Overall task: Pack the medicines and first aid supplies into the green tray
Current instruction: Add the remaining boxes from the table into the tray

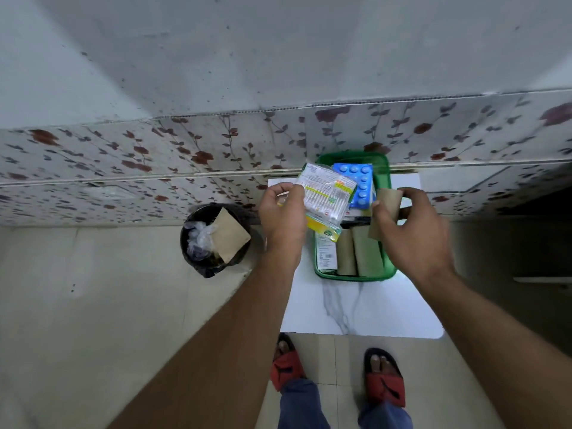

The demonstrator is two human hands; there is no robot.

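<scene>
The green tray [383,168] stands on a small white marble-look table [356,308]. In it lie a blue blister pack of tablets [360,181], two beige bandage rolls [359,252] and a white medicine box [325,252]. My left hand [283,218] holds a clear packet of cotton swabs [325,193] over the tray's left side, with a yellow-green packet [322,227] under it. My right hand [411,230] grips a third beige bandage roll [383,212] above the tray's right edge.
A black waste bin [213,239] with a plastic liner and brown paper stands on the floor left of the table. A floral-tiled wall rises just behind the tray. My feet in red sandals [383,379] are at the table's near edge.
</scene>
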